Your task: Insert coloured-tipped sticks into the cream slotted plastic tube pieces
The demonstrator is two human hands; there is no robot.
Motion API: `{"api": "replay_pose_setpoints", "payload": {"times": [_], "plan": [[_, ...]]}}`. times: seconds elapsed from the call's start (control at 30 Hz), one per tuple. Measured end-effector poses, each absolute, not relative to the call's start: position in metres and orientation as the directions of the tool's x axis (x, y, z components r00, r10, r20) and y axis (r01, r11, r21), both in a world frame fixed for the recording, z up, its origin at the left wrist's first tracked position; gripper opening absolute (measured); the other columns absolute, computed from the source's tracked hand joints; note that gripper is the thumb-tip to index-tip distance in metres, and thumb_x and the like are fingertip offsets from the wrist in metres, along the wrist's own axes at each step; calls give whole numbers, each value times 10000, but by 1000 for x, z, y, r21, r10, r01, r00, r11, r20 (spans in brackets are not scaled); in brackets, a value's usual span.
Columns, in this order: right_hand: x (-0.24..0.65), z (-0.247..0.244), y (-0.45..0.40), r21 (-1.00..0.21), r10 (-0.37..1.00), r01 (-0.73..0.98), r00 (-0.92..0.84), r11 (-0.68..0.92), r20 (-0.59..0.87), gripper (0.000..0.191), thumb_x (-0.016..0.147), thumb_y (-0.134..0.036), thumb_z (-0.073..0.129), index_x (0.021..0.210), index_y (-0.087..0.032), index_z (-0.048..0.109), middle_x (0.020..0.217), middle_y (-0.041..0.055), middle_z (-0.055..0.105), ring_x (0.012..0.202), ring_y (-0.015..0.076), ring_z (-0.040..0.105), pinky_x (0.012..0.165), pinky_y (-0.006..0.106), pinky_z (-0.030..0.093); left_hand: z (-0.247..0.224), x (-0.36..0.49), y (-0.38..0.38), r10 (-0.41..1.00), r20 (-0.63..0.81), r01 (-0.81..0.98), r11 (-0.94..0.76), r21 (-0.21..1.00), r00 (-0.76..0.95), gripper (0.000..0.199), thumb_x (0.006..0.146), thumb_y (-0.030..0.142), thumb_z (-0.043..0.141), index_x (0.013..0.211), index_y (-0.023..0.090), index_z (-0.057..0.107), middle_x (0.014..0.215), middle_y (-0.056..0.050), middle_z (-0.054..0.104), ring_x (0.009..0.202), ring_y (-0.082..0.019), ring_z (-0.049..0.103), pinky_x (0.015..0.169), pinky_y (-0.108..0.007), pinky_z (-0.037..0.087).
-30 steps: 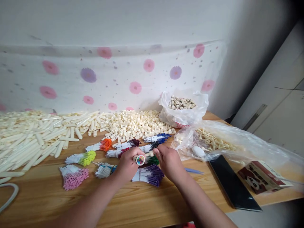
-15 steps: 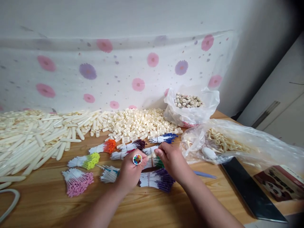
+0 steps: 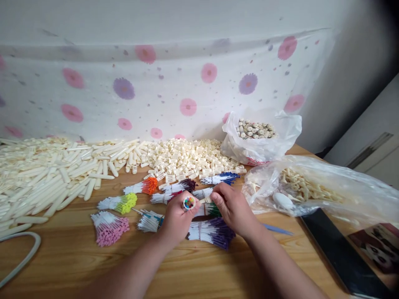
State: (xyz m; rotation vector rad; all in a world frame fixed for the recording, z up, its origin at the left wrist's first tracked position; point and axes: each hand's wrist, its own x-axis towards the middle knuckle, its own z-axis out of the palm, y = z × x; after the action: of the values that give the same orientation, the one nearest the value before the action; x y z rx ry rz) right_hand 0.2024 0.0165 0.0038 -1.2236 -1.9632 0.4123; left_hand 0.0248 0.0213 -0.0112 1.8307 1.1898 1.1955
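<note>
My left hand (image 3: 177, 218) is closed around a pale pen barrel (image 3: 189, 203). The barrel's round open end faces me, and several coloured tips show inside it. Close beside it, my right hand (image 3: 232, 207) pinches a small cream plastic piece (image 3: 205, 200), mostly covered by the fingers. Beneath and around both hands lie bundles of white pen refills with coloured ends: purple (image 3: 212, 233), green (image 3: 213, 209), teal (image 3: 149, 221), dark maroon (image 3: 181, 186) and blue (image 3: 221, 178). My left hand partly hides a red-ended bundle (image 3: 162, 197).
Orange (image 3: 141, 185), yellow (image 3: 118, 202) and pink (image 3: 109, 229) bundles lie left. Behind are piles of cream barrels (image 3: 71, 174) and slotted cream pieces (image 3: 190, 158). At right are a bag of small parts (image 3: 262, 143), another plastic bag (image 3: 311, 182), blue tweezers (image 3: 279, 229) and a black slab (image 3: 339, 253).
The view has shifted, so the tabletop things appear slightly further right and higher. Both hands keep their grips, close together, with little visible change between them.
</note>
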Motion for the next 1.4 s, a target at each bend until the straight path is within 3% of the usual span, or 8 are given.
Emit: {"api": "replay_pose_setpoints", "payload": {"times": [0.23,0.37,0.57,0.73,0.9,1.07,1.27,1.4], "plan": [[209,2,14,-639,873,603,-241,478,425,311,947,-338,359,668,-203,389,611,-19,433,561,126,417,550,243,280,-17,21,25,909,351,376,-413,829,225,208,828,318,546,682,170,537,599,17,517,573,-127,473,554,-245,375],[209,1,16,-664,835,512,-256,545,488,230,932,-315,396,746,-192,452,720,11,503,672,138,484,616,238,342,-17,21,26,914,340,378,-402,834,222,220,839,326,532,683,172,532,594,19,514,567,-126,470,551,-246,377],[201,1,17,-568,876,699,-181,435,448,304,943,-297,359,659,-198,407,633,0,449,600,140,429,580,257,292,-18,20,29,915,339,413,-402,817,218,208,814,325,560,676,170,537,602,14,522,576,-131,481,552,-249,378],[198,3,17,-630,838,571,-227,527,496,202,927,-290,406,754,-195,445,730,13,510,690,140,483,621,233,330,-18,19,29,921,322,366,-384,848,221,233,838,336,527,668,177,526,593,21,507,565,-127,473,548,-247,381],[197,0,18,-606,893,686,-147,402,426,323,944,-336,359,653,-200,389,611,-9,436,568,131,407,553,250,261,-15,21,26,919,316,379,-387,841,236,216,815,331,544,666,176,528,591,18,514,561,-131,470,540,-250,378],[199,1,18,-640,846,569,-221,516,485,256,928,-322,401,709,-192,429,691,1,482,648,128,462,596,226,312,-15,20,26,925,307,379,-374,847,226,220,827,338,529,675,178,533,583,25,505,547,-128,471,533,-246,382],[194,-2,19,-663,905,636,-142,394,401,358,950,-350,331,628,-200,370,583,-21,419,539,118,383,539,249,259,-11,24,24,906,367,416,-423,805,210,198,799,289,549,635,177,544,574,16,519,568,-132,482,549,-241,374],[197,0,14,-692,856,519,-179,501,485,337,933,-385,381,655,-196,412,625,-17,444,593,121,426,563,233,305,-7,25,23,920,350,364,-392,845,177,218,804,327,547,645,178,535,545,25,496,532,-128,459,533,-241,363]]}}
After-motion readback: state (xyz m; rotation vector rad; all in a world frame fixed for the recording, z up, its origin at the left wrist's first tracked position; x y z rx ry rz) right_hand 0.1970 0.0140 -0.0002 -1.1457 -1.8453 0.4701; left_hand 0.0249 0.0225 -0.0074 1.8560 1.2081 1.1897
